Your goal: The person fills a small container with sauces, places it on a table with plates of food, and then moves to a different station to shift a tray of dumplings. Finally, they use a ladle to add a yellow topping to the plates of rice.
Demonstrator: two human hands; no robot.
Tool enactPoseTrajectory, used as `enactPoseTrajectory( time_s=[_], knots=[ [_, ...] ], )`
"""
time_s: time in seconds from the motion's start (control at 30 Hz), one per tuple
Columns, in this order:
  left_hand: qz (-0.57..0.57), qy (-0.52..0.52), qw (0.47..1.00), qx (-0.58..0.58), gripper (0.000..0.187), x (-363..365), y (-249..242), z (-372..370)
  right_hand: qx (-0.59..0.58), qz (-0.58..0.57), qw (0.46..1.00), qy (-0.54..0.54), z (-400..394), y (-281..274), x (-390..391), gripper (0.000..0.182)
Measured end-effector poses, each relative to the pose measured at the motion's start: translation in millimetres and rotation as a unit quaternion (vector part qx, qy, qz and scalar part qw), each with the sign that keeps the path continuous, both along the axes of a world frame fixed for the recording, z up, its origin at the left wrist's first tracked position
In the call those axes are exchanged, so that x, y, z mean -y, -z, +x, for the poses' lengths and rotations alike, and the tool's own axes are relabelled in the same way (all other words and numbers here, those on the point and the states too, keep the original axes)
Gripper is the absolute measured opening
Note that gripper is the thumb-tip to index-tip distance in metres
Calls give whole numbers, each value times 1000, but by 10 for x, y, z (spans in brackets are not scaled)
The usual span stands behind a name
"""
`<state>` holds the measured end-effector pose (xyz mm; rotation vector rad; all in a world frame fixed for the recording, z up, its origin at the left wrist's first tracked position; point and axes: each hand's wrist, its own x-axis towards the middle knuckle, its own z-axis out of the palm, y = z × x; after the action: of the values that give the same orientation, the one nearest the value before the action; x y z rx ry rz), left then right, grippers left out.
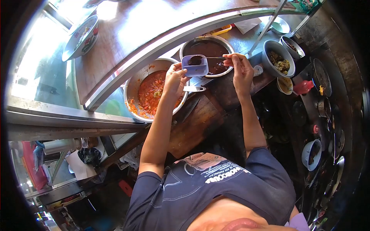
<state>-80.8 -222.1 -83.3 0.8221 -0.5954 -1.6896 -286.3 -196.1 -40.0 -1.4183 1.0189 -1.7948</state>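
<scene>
Spoon (214,57) pinched by right fingers (230,57), seemingly filling the divided tray (197,70) at twelve o'clock, left fingers (180,73) pinching its edge, and tipping out dark sauce (195,61) calls for steadiness

Shirt (246,196): dark navy
Sleeves (266,165): short, the same navy
Lettering (228,176): white, large and small (too folded to read in full)
Print (205,160): pinkish
Lines (184,198): thin, pale, curving across the front
Left hand (176,80): bare
Right hand (241,73): bare

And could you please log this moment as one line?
left hand: holds divided dish | right hand: holds spoon, bowl at dish | nearby: dark liquid pot
</scene>
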Motion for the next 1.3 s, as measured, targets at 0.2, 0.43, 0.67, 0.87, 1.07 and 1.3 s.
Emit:
enactPoseTrajectory(
  time_s=[0.2, 0.43, 0.67, 0.87, 1.07, 1.3],
  knots=[
    [-19, -16, 1000, 10, 26, -105, -24, 145, 24, -42, 997, 66, -47, -143, 16, 16],
    [-42, -66, 996, 39, 28, -742, -285, 739, -236, -22, 966, 107, -36, -35, 75, 18],
    [-2, -128, 987, 101, 33, -1780, -443, 1228, -219, -61, 972, -51, 743, -322, -468, 11],
    [59, -145, 984, 82, 32, -2356, -195, 1335, -246, 44, 951, -183, 1265, 447, -566, 11],
    [88, -152, 982, 74, 32, -2534, 46, 1409, -253, 103, 933, -233, 1358, 676, -620, 15],
    [93, -150, 983, 58, 32, -2512, 60, 1439, -117, 178, 959, -186, 1386, 723, -827, 16]
  ],
)
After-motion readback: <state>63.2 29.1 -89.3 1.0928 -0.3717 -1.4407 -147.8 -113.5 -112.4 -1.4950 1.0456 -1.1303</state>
